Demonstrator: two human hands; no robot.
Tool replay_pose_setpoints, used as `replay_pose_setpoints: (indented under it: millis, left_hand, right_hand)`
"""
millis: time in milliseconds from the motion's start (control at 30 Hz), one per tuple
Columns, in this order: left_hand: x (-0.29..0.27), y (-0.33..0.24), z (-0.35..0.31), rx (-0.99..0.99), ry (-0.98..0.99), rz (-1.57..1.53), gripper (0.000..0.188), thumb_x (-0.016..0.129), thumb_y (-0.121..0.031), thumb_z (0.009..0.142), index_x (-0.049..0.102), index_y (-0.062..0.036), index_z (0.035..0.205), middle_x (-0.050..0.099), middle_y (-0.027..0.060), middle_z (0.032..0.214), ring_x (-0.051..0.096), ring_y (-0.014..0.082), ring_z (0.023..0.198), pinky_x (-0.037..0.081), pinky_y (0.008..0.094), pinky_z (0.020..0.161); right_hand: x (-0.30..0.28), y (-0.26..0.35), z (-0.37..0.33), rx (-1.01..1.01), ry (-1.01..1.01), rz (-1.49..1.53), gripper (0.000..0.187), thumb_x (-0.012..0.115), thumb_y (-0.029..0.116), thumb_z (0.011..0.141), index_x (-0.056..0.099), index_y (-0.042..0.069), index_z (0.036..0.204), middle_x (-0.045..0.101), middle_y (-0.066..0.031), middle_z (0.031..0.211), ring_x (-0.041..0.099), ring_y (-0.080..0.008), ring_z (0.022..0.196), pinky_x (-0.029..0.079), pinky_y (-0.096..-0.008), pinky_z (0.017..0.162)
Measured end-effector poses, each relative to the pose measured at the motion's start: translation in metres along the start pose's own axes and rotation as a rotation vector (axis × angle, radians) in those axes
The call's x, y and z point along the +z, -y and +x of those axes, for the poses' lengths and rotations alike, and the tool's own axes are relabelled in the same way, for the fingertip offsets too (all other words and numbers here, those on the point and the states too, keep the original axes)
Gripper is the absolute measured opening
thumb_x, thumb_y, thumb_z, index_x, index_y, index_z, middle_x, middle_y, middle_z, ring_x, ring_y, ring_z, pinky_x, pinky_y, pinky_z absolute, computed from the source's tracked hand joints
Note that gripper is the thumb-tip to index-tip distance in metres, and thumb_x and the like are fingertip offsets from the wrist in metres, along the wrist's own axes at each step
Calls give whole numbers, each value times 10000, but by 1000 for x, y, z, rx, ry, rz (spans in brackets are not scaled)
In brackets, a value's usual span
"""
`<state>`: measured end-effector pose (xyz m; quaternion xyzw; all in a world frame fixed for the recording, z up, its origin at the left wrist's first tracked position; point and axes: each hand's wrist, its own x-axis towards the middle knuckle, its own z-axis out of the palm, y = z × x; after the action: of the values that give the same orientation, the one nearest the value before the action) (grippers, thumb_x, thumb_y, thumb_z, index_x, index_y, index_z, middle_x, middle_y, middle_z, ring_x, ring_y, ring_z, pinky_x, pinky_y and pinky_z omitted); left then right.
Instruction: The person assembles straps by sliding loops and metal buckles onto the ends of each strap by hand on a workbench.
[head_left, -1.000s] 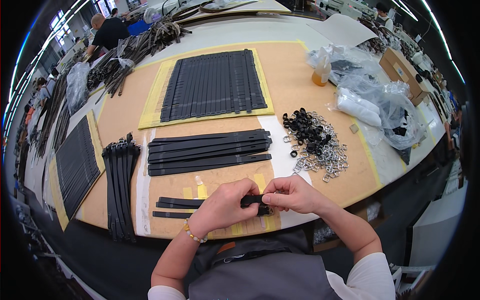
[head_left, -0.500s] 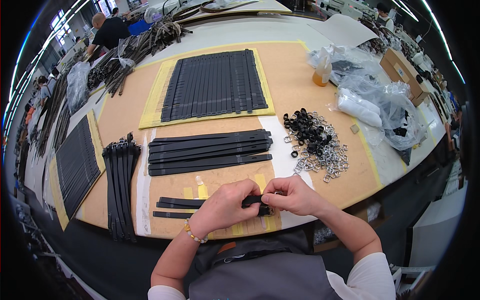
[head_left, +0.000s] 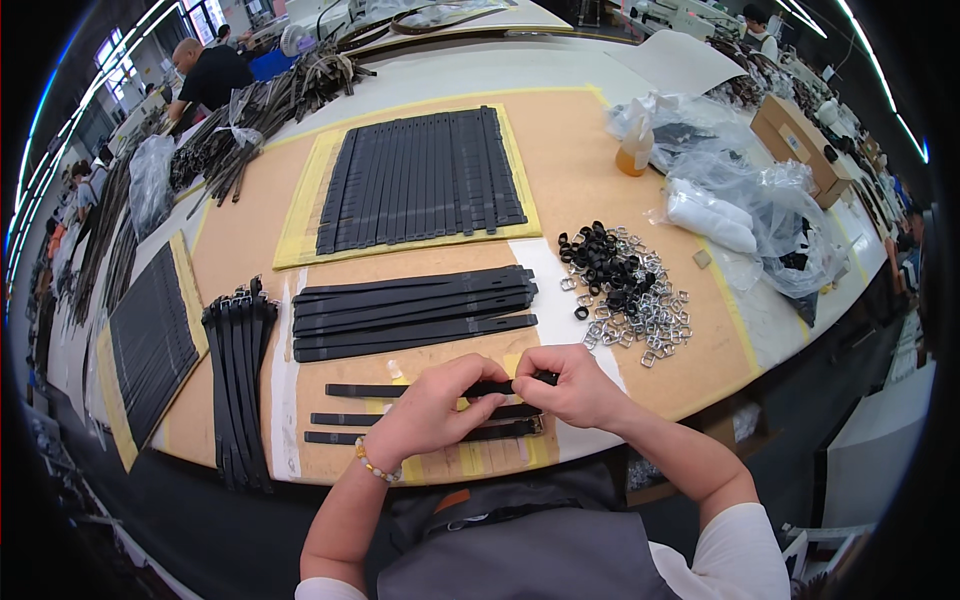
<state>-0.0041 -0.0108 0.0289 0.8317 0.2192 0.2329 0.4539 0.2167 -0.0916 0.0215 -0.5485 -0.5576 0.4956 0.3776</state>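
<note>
Black strap [head_left: 357, 391], the one being handled, lies lengthwise close to the near edge of the tan surface [head_left: 570, 140], its right end raised between both hands. The left hand [head_left: 430, 405], with a beaded bracelet [head_left: 372, 460] at the wrist, grips it between thumb and fingers. The right hand [head_left: 572, 388] pinches the strap's right end; the fingers hide just what is there. Just below, nearer the edge, two more black straps [head_left: 345, 437] lie roughly parallel to it, partly under the left hand.

Farther in from the near edge, a row of dark straps [head_left: 410, 326] lies side by side. Toward the near left corner stands out a bundle of straps [head_left: 241, 360], metal buckles at its far end, its tails reaching the near edge. Toward the right edge, small black loops [head_left: 600, 258] are heaped against silvery metal rings [head_left: 652, 330]. Closer to the far edge, a yellow-bordered board [head_left: 302, 200] carries a close-set row of straps; a second such board [head_left: 190, 285] lies along the left edge. Near the far right corner are a bottle of amber liquid [head_left: 632, 158], clear plastic bags [head_left: 795, 215] and a cardboard box [head_left: 800, 145].
</note>
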Motion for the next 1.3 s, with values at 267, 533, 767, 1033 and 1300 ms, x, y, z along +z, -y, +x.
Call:
replay_pose_setpoints:
  millis: [267, 533, 767, 1033, 1300]
  left_hand:
    - [4, 27, -2, -77, -3, 147, 164, 736, -66, 925, 688, 0, 1068, 679, 131, 1042, 661, 308, 976, 534, 371, 857]
    - [5, 45, 39, 91, -184, 548, 193, 751, -66, 872, 691, -10, 1047, 625, 120, 1045, 582, 330, 1025, 495, 413, 937]
    - [4, 54, 52, 27, -98, 570, 172, 764, -57, 853, 650, -21, 978, 609, 107, 997, 571, 317, 1020, 484, 404, 939]
    - [-16, 39, 46, -59, -59, 381, 137, 739, -66, 901, 628, -15, 964, 664, 115, 903, 636, 301, 887, 524, 392, 811]
    - [-31, 17, 44, -120, -61, 213, 158, 752, -73, 934, 651, 14, 1019, 732, 116, 864, 715, 197, 791, 553, 306, 726]
  right_hand:
    - [-57, -10, 19, -116, -433, -612, 216, 746, 219, 925, 720, 8, 957, 687, -136, 920, 682, -304, 846, 549, -402, 772]
    - [-54, -29, 29, -156, -302, -728, 114, 694, 83, 897, 712, -3, 971, 678, -154, 921, 692, -318, 862, 565, -412, 814]
    - [-42, -22, 24, 65, -327, -231, 130, 695, 55, 912, 734, -13, 1015, 734, -87, 951, 697, -134, 790, 572, -294, 750]
    - [-39, -45, 36, -50, -226, 63, 181, 731, 59, 961, 695, -10, 1124, 727, -51, 1061, 697, -114, 917, 573, -265, 824]
    - [-33, -39, 34, -148, -97, 569, 257, 763, 49, 955, 638, 13, 1177, 680, -43, 1133, 662, -102, 1031, 546, -260, 954]
